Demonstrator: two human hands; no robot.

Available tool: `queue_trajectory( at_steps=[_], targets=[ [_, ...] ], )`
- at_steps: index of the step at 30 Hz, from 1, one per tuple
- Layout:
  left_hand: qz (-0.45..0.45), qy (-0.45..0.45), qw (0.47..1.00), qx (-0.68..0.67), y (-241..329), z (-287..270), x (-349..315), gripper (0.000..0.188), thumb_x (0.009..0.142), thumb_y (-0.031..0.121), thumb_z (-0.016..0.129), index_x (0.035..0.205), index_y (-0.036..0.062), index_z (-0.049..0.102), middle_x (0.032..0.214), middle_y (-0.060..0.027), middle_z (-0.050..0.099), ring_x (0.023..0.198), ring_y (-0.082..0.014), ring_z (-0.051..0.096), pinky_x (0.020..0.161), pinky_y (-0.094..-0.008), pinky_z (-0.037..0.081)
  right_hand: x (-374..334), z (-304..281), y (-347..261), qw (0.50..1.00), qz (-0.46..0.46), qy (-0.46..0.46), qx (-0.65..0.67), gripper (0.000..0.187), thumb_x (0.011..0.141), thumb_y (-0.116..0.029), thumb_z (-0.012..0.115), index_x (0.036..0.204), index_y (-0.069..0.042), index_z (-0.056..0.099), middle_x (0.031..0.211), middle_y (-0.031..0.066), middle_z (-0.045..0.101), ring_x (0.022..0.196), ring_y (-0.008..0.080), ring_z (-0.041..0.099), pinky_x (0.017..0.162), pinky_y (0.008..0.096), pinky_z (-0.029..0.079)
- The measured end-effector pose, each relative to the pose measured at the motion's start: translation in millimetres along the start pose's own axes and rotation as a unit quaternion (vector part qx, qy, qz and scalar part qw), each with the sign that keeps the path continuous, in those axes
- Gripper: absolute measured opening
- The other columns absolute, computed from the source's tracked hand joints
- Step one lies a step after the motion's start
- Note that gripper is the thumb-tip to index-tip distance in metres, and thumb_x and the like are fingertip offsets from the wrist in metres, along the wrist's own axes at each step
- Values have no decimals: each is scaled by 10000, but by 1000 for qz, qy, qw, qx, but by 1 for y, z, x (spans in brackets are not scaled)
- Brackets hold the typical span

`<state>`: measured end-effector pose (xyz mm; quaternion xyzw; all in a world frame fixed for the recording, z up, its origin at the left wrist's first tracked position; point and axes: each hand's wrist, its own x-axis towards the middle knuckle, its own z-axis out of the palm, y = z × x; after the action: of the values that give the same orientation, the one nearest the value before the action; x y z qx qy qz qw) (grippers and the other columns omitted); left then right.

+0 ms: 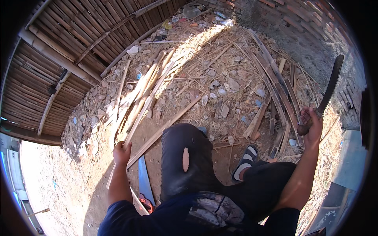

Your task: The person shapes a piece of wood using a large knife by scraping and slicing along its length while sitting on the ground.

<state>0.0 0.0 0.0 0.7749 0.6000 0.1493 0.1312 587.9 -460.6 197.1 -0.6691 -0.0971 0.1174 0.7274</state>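
My right hand is closed round the wooden handle of a machete. Its dark, slightly curved blade points up and away at the right, above the ground. On the other side, my left hand is closed at the near end of a long, thin wooden strip, which slants away from me. A hand saw with a blue blade and orange handle lies just right of my left forearm, partly covered by my clothing. Another wooden strip lies slanting between my left hand and my knee.
Long wood pieces lie bundled ahead on the left. More dark strips are piled at the right, near a brick wall. Stones, straw and rubble cover the ground. A bamboo-slat panel stands at the left. My sandalled foot rests between.
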Motion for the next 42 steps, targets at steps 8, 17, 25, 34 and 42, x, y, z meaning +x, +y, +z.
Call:
queue_trajectory(
  at_steps=[8, 17, 25, 34, 42],
  targets=[
    [4, -179, 978, 110, -36, 84, -7, 563, 833, 506, 724, 1211, 96, 646, 1147, -186, 673, 1081, -378, 652, 953, -464, 507, 18, 7, 22, 998, 17, 42, -44, 363, 946, -297, 680, 1181, -33, 597, 1093, 85, 687, 993, 184, 644, 879, 335, 506],
    [-29, -174, 980, 95, -52, 171, 60, 800, 820, 511, 719, 1449, 120, 416, 1461, -193, 437, 1352, -386, 444, 1091, -518, 386, 26, 41, 36, 991, 60, 71, -98, 414, 930, -323, 691, 1211, -38, 584, 1137, 94, 680, 1032, 207, 636, 913, 362, 501],
    [-126, -155, 974, 110, -48, 181, 171, 876, 859, 465, 692, 1513, 35, 298, 1510, -206, 376, 1398, -389, 382, 1101, -521, 392, 21, 62, 43, 987, 71, 93, -106, 421, 924, -355, 699, 1195, -53, 587, 1131, 82, 683, 1018, 196, 633, 916, 362, 491],
    [-134, -245, 945, 169, -52, 204, 187, 671, 904, 379, 653, 1458, 104, 391, 1418, -168, 474, 1324, -354, 467, 1051, -551, 416, 15, 71, 64, 978, 108, 124, -126, 395, 917, -349, 707, 1174, -79, 580, 1100, 62, 686, 983, 166, 634, 855, 328, 504],
    [1, -84, 972, 218, -62, 178, 164, 267, 976, 247, 554, 1189, 91, 511, 1153, -171, 599, 1085, -355, 603, 900, -556, 479, 19, 82, 65, 984, 108, 74, -119, 357, 922, -308, 701, 1161, -70, 583, 1056, 72, 696, 939, 165, 653, 816, 318, 529]
  ],
)
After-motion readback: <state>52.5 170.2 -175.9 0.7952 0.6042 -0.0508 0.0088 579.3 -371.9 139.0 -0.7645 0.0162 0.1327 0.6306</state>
